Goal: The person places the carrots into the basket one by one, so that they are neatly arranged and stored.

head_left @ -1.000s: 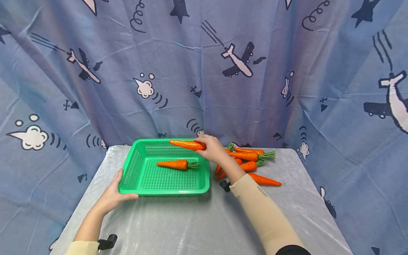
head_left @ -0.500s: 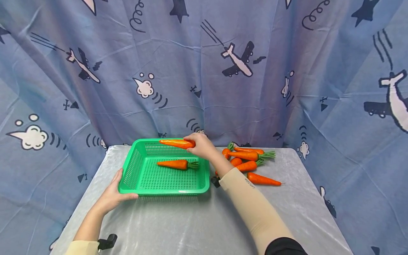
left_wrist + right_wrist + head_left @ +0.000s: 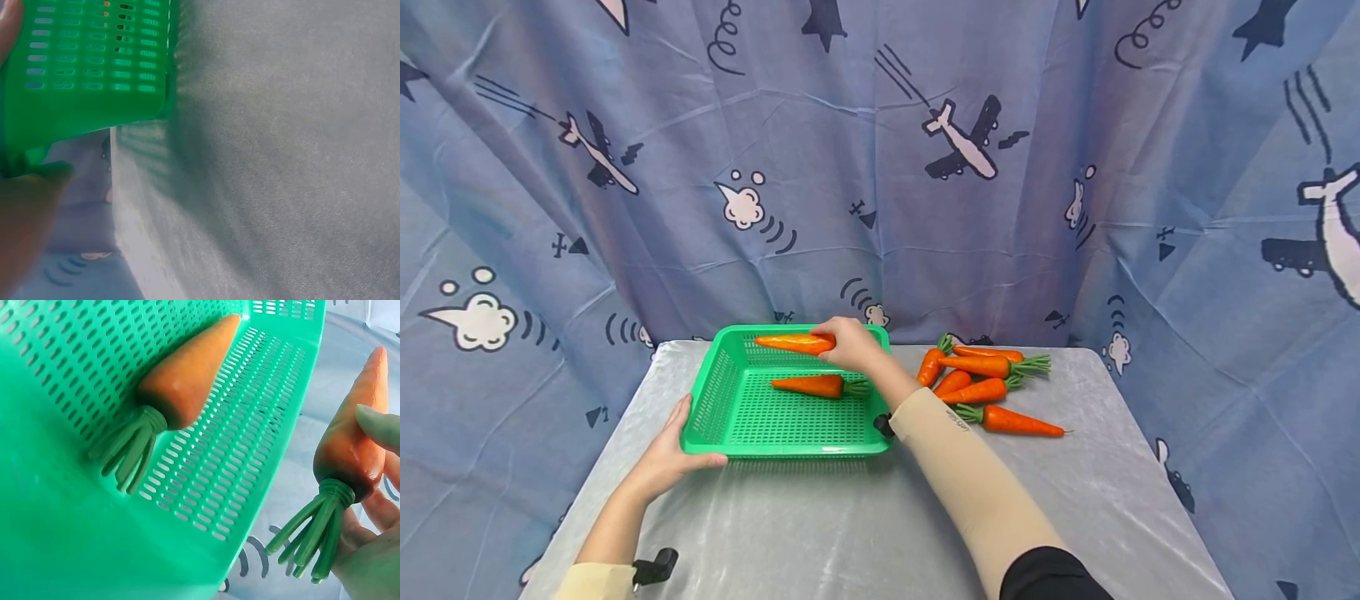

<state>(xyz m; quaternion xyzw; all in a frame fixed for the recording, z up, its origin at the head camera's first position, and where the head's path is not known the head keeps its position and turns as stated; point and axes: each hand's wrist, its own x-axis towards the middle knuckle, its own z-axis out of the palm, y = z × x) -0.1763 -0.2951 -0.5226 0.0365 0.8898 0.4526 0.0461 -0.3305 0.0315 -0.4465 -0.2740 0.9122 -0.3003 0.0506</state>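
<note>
A green plastic basket (image 3: pixel 786 451) with slotted walls stands on the table. My left hand (image 3: pixel 658 462) holds its near left corner, thumb along the front rim and the other fingers at the left side. One carrot (image 3: pixel 808 385) with green stalks lies on the basket floor, tip to the left. Above the far part of the basket, my right hand (image 3: pixel 852 346) grips another carrot (image 3: pixel 790 342) near its thick end, tip pointing left. In the right wrist view, the thumb presses this held carrot (image 3: pixel 350 437), and its green stalks hang free.
Several carrots (image 3: pixel 988 390) with green tops lie in a loose pile right of the basket; my right forearm passes in front of them. A grey cloth covers the table (image 3: pixel 820 533). Behind hangs a blue curtain (image 3: pixel 880 208) printed with airplanes.
My right hand has carried the carrot leftward over the basket's far part and slightly down. More of the carrot pile shows on the right. The left hand and basket have stayed in place.
</note>
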